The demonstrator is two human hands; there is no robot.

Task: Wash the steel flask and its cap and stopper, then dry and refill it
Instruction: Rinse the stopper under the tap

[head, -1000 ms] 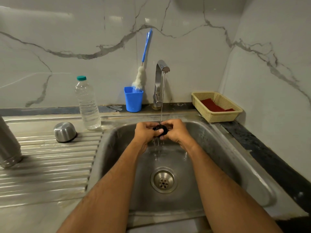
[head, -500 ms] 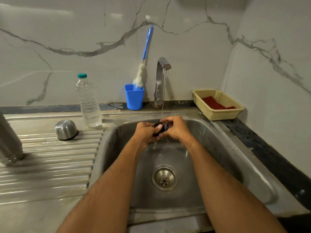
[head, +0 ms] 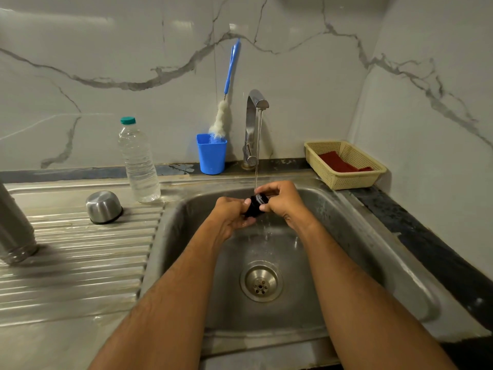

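Rinsing was underway: both hands held the black stopper (head: pixel 256 206) under the thin stream from the tap (head: pixel 255 126), above the sink (head: pixel 416 284) bowl. Left hand (head: pixel 231 216) gripped the stopper's dark lower end, fingers curled round it; right hand (head: pixel 284 200) pinched its ringed upper end, so both grips were closed on that one part. Progress judged as early to middle: the cap (head: pixel 104 207) sat upside down on the drainboard (head: pixel 74 263) at about 9 o'clock from the hands, and the flask (head: pixel 14 225) stood at the far left edge, mostly cut off by the frame; whether either had been washed could not be told. Drying and refilling looked not yet done; the water bottle (head: pixel 138 161) at 10 o'clock stood capped and full, likely for the refill. Brush (head: pixel 226 102) in the blue cup (head: pixel 211 153) was at 11 o'clock, just left of the tap. Basket (head: pixel 344 180) with a red cloth (head: pixel 338 162) sat at 2 o'clock on the counter, near the corner wall. Room: bowl open below the hands toward the drain (head: pixel 261 281) at 6 o'clock; sink rims close on left and right; tap spout directly over the stopper limited lifting straight up; drainboard between cap and flask offered a set-down spot.
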